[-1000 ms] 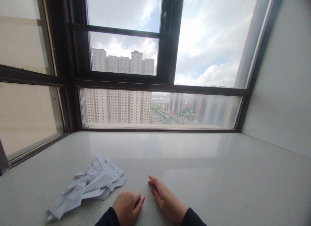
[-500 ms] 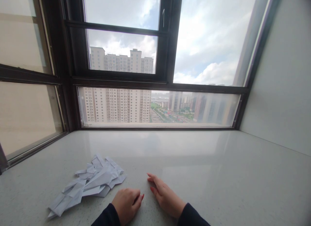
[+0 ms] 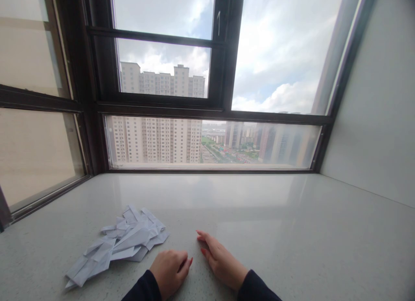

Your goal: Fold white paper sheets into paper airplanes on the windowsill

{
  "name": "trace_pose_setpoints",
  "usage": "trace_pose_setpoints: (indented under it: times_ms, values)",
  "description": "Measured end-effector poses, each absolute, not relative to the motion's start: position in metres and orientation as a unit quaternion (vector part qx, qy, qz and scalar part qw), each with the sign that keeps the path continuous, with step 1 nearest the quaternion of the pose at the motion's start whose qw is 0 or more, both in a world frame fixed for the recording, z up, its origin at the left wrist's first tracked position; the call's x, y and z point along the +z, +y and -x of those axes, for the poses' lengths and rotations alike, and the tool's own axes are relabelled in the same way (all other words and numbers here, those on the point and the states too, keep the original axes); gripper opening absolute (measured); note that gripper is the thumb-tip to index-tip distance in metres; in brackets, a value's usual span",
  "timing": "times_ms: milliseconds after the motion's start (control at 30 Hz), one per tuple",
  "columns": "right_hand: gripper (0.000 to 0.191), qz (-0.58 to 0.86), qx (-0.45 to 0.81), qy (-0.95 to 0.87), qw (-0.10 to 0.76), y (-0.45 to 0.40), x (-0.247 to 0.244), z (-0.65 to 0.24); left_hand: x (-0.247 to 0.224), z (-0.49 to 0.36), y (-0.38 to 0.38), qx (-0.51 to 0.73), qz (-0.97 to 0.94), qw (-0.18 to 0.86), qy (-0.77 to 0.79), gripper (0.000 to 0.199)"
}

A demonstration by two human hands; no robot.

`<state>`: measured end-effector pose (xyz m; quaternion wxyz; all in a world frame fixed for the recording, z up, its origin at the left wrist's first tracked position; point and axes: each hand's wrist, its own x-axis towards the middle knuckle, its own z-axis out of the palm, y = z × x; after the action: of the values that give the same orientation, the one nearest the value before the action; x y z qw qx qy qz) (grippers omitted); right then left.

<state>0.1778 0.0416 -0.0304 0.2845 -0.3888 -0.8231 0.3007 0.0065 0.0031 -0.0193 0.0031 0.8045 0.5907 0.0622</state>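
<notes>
My left hand (image 3: pixel 170 273) rests on the pale speckled sill (image 3: pixel 311 236) at the bottom centre, its fingers curled into a loose fist with nothing visible in it. Just to the right, my right hand (image 3: pixel 221 261) lies on its side on the same surface, fingers stretched out and the thumb apart from them, holding nothing. The two hands do not touch. A heap of folded white paper pieces (image 3: pixel 129 238) overlaps in a loose pile to the left, close to my left hand but apart from it.
Dark window frames (image 3: pixel 207 114) rise behind the sill, with tall buildings (image 3: pixel 155 139) and cloudy sky outside. More window panes stand on the left. A white wall (image 3: pixel 372 119) bounds the sill on the right.
</notes>
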Motion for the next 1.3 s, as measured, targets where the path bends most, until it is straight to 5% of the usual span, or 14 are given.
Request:
trace_pose_setpoints:
  times_ms: [1300]
  values:
    - [0.039,0.386,0.299,-0.823,0.289,0.0421,-0.0303,-0.1786,-0.014,-0.0075,0.0007,0.067,-0.793,0.021,0.605,0.039]
